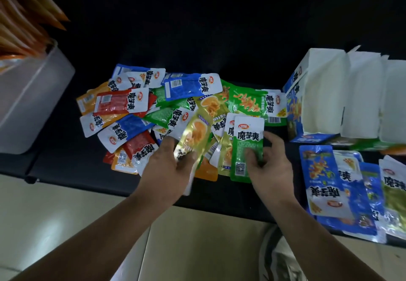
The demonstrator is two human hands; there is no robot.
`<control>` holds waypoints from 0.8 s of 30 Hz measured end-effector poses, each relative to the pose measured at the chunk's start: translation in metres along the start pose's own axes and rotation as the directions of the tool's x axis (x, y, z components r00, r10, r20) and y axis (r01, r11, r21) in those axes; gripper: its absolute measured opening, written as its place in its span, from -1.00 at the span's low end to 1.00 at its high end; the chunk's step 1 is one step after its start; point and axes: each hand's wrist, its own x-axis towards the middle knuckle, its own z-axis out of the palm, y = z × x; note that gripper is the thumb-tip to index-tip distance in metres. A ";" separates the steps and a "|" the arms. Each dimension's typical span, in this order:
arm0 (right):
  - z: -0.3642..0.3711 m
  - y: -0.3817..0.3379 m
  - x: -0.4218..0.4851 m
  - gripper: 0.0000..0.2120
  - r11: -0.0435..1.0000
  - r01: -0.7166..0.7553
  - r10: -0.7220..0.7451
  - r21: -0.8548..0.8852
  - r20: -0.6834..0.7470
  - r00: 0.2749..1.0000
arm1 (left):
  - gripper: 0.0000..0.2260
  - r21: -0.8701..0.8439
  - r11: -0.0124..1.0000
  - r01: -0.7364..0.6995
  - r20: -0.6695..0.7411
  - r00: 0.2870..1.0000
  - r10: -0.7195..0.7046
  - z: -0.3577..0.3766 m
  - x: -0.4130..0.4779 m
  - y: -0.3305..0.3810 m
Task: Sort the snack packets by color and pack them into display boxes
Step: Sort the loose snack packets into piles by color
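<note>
A heap of snack packets (175, 91) in blue, red, green, orange and yellow lies on the black table (66, 164). My left hand (169, 171) pinches a yellow packet (195, 135) at its lower end, lifted over the heap. My right hand (270, 166) grips a green packet (247, 149) near its bottom, thumb on the front, with another yellow packet behind it. Open display boxes (325, 96) with white insides lie at the right, the nearest one blue.
A grey bin (33, 105) holding orange packets stands at the left. Blue packets (325, 182) and a green one (395, 197) lie in a stack at the right front edge. Pale floor shows below the table edge.
</note>
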 end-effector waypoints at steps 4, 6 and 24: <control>0.000 0.000 -0.002 -0.47 0.999 0.006 -0.006 -0.034 -0.008 1.000 | -0.82 -0.367 0.912 0.185 0.062 0.983 -0.175 0.009 0.001 0.031; -0.001 0.000 -0.002 -0.47 1.000 -0.031 0.031 0.002 -0.005 1.000 | -0.85 -0.327 0.925 0.192 0.095 0.981 -0.170 0.015 0.005 0.035; -0.024 -0.004 -0.006 -0.31 0.943 -0.141 0.167 0.302 -0.063 0.984 | -0.84 -0.376 0.920 0.110 -0.016 0.992 -0.125 0.025 -0.002 0.015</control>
